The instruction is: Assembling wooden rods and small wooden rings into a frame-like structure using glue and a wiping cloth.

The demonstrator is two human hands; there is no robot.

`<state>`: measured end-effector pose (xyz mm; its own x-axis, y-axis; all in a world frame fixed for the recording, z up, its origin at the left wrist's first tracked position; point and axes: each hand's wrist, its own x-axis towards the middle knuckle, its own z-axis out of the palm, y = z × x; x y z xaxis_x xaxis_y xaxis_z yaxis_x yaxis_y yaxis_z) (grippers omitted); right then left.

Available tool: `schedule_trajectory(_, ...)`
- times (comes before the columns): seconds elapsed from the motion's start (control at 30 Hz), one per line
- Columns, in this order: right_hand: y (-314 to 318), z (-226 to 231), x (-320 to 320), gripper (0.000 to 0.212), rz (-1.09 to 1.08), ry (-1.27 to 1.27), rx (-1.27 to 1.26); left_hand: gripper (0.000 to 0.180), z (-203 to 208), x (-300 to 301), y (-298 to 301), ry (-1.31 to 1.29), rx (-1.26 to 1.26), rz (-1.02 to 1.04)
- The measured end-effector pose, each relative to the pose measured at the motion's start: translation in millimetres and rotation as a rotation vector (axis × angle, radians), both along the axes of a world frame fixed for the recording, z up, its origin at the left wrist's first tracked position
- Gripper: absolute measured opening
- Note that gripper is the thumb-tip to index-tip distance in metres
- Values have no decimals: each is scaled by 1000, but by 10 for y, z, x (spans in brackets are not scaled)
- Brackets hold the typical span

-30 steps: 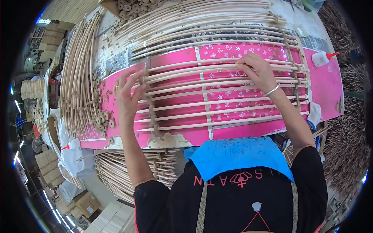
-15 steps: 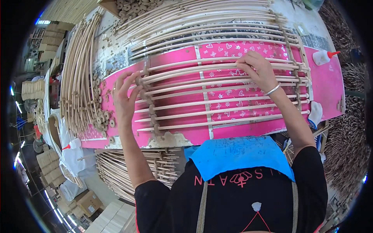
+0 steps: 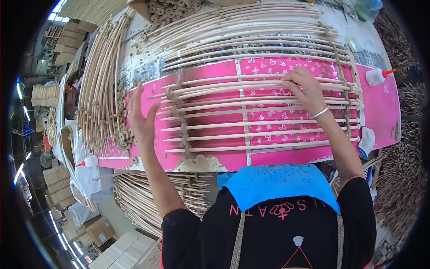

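Several thin wooden rods (image 3: pixel 215 147) with pointed left ends lie side by side across the pink patterned sheet (image 3: pixel 197 159). Small brown wooden discs (image 3: pixel 184 127) sit along a line near their left ends. My right hand (image 3: pixel 305 93), with a silver bangle at the wrist, pinches one of the upper rods right of the middle. To the left of the pointed ends is my left hand (image 3: pixel 142 114), thumb and fingers apart, holding nothing. It is apart from the discs. Right of the rods, a wooden strip (image 3: pixel 357 78) stands at their far ends.
A bundle of rods with discs (image 3: pixel 101 85) lies at the left, loose discs (image 3: pixel 124 136) beside it. More rods (image 3: pixel 251 29) lie at the back, near a box of discs (image 3: pixel 165 11). Red-tipped white bottles (image 3: pixel 374 77) stand at right and left. Rods (image 3: pixel 148 197) are stacked below the table edge.
My left hand has let go of the disc at the rod's left end and moved left, its fingers opening. My right hand keeps its pinch on the rod. The whole view has shifted slightly.
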<state>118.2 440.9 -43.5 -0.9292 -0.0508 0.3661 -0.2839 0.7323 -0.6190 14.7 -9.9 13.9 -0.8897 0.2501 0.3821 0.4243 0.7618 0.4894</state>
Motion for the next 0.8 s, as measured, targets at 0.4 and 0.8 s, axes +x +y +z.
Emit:
schedule_trajectory(0.4, -475, 683, 27, 10, 150, 146, 138, 58, 148, 937, 1031, 280, -338, -190)
schedule_trajectory(0.8, -1713, 1468, 135, 27, 506, 685, 79, 48, 62, 2566, -341, 293, 195, 520)
